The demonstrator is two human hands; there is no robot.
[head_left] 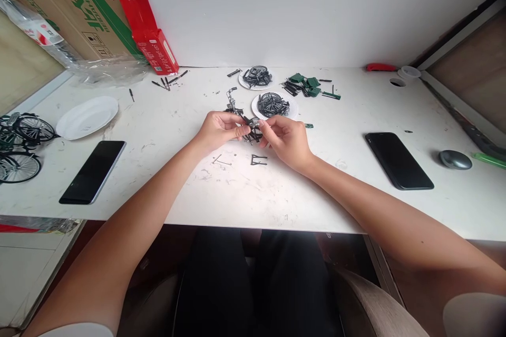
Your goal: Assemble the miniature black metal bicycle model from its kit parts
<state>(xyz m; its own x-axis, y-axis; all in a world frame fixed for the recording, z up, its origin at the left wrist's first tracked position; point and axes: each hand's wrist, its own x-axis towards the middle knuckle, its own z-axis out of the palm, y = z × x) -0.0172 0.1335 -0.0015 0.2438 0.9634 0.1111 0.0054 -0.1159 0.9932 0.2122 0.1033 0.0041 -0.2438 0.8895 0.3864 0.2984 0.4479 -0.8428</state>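
One toy bike [246,121] at the middle of the table [237,195]; left hand [221,130] pinches it, thumb to fingers; right hand [288,139] pinches it near the wheel [253,136] (exact part hidden); black bracket [259,163] lies nearer; plate [293,109] of parts just beyond.

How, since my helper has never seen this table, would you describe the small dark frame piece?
On the white table, find the model bicycle held by both hands. Below it in the picture lies the dark frame piece. Its open bracket shape sets it apart from the thin rods on its left.
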